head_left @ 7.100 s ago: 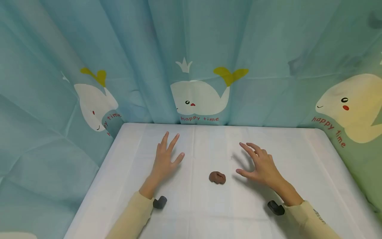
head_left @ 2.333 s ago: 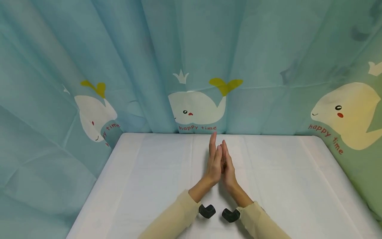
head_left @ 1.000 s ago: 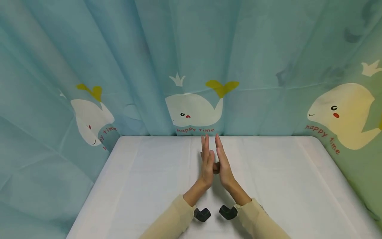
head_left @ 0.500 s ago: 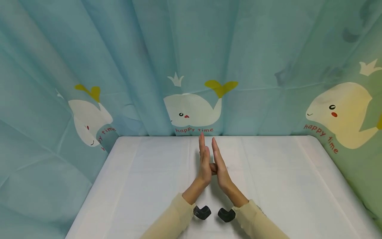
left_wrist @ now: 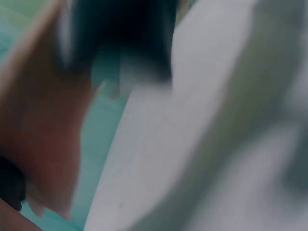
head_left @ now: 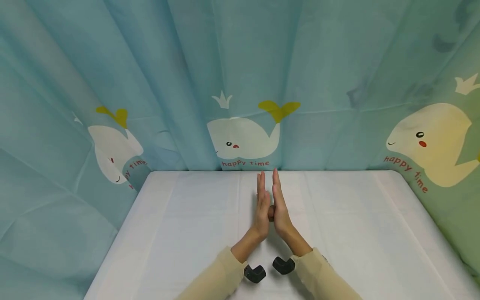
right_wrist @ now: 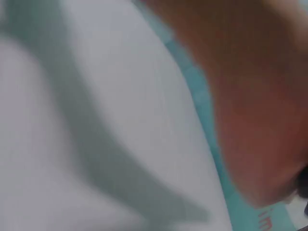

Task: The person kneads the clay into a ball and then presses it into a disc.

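Note:
Between the two flat palms, a rounded lump of brown modelling clay point(head_left: 271, 213) is pressed above the table; most of it is hidden by the hands. My left hand point(head_left: 261, 214) holds its fingers straight and pointing away, its palm against the clay. Facing it, my right hand point(head_left: 281, 212) also has straight fingers and touches the clay from the other side. In the left wrist view the left hand point(left_wrist: 43, 144) is blurred, and in the right wrist view the right hand point(right_wrist: 262, 125) shows just its heel and wrist side.
A white-covered table point(head_left: 195, 208) lies under the hands, its far edge meeting a blue-green curtain point(head_left: 318, 62) printed with whales. Black camera mounts point(head_left: 255, 274) stick out from the cream sleeves point(head_left: 221, 271) at both wrists.
The folded clay was lying on the table with both hands apart; the hands have since lifted it between their palms. It now looks rounder, and over the last second the palms shift slightly against each other.

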`<state>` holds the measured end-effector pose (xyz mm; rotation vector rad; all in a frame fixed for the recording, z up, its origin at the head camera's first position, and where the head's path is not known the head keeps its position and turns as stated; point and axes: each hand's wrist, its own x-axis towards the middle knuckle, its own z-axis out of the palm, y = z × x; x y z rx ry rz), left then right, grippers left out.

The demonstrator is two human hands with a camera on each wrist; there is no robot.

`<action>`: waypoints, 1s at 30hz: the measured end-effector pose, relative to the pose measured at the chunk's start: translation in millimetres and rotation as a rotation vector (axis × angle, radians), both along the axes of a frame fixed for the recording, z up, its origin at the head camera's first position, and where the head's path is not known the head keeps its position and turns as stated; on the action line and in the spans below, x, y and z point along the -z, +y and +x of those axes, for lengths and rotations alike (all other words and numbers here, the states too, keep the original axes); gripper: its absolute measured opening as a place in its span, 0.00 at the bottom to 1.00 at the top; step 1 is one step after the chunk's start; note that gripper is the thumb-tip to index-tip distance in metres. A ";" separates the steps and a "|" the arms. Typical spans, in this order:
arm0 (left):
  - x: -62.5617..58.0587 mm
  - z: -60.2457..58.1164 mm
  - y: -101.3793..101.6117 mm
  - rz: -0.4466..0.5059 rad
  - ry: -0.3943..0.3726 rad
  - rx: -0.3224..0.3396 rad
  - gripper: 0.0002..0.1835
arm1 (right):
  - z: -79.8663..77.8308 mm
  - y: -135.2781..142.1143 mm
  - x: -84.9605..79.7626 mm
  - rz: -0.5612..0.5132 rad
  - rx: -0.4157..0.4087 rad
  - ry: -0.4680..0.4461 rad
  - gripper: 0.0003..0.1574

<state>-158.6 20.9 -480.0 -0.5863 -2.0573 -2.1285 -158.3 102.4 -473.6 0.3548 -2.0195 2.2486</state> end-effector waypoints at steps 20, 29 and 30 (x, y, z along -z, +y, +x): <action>-10.8 -14.5 -1.8 0.078 -0.049 -0.081 0.35 | 5.4 -3.5 4.1 -0.005 -0.087 0.046 0.35; -5.2 -16.2 2.5 -0.220 0.043 -0.098 0.35 | 4.9 4.5 -3.8 -0.134 -0.068 0.052 0.38; -4.5 -15.0 2.9 -0.227 0.044 -0.097 0.35 | 3.5 5.2 -4.3 -0.124 -0.063 0.052 0.38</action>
